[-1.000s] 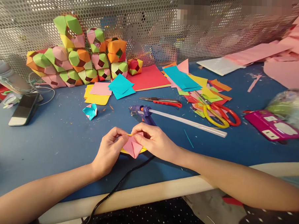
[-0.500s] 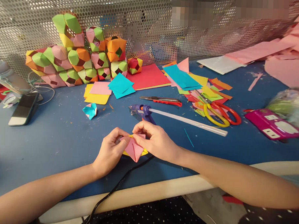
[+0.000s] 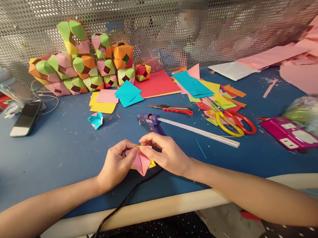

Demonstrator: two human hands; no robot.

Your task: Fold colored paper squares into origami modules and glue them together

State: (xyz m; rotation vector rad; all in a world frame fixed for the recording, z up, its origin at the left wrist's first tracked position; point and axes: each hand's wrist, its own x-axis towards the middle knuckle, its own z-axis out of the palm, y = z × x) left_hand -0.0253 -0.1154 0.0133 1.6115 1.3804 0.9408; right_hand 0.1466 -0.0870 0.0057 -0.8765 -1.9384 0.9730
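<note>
Between my two hands is a folded pink-and-yellow paper piece point(image 3: 142, 163), held just above the blue table near its front edge. My left hand point(image 3: 118, 163) pinches its left side between thumb and fingers. From the right, my right hand point(image 3: 168, 152) grips its upper edge, thumb on the pink face; some of its fingertips are hidden behind the paper. Just beyond my hands lies a purple glue gun point(image 3: 152, 121) with a long clear glue stick point(image 3: 197, 132) in its back. A small blue-and-pink folded paper piece point(image 3: 96, 120) sits to the left.
Stacked folded-paper balls point(image 3: 84, 66) stand at the back left. A red-handled cutter point(image 3: 172, 109), scissors point(image 3: 230, 122) on coloured scraps, and blue paper squares point(image 3: 129, 94) lie ahead. A phone point(image 3: 26, 118) is left, a purple power strip point(image 3: 290, 133) right. A black cord point(image 3: 123, 201) crosses the front edge.
Both hands stay on the paper piece, which has tilted slightly. My right fingers have shifted a little along its top edge. The whole view has moved slightly.
</note>
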